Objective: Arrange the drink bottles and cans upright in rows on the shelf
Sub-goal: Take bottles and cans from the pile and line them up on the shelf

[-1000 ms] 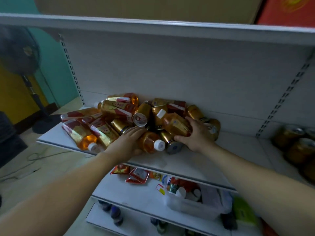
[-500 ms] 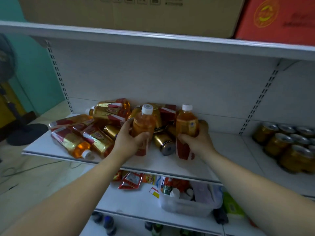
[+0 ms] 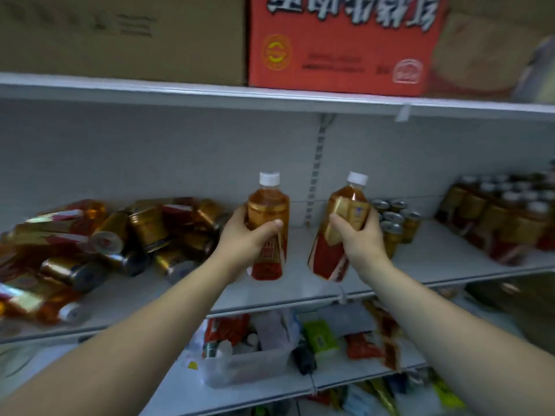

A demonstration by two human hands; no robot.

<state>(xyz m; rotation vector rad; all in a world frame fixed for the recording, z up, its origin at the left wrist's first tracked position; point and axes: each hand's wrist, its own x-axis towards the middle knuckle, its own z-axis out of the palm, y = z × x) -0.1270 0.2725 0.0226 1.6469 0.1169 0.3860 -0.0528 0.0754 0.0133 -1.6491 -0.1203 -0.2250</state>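
My left hand (image 3: 247,240) grips an amber tea bottle (image 3: 268,205) with a white cap, upright, above the white shelf (image 3: 300,292). My right hand (image 3: 359,240) grips a second amber bottle (image 3: 348,205), tilted slightly right, beside the first. A jumbled pile of lying bottles and gold cans (image 3: 120,235) covers the shelf's left part. At the right, small cans (image 3: 396,220) stand upright in a short row, and further right upright bottles (image 3: 504,217) stand in rows.
A red carton (image 3: 339,43) and brown cardboard boxes (image 3: 120,34) sit on the shelf above. Below, a lower shelf holds a clear plastic bin (image 3: 246,364), a green packet (image 3: 319,339) and red snack packs. A slotted upright (image 3: 316,166) divides the back panel.
Both hands took a bottle each from the pile, lifted them upright and carried them rightward off the pile. The view swung right, showing the standing rows.
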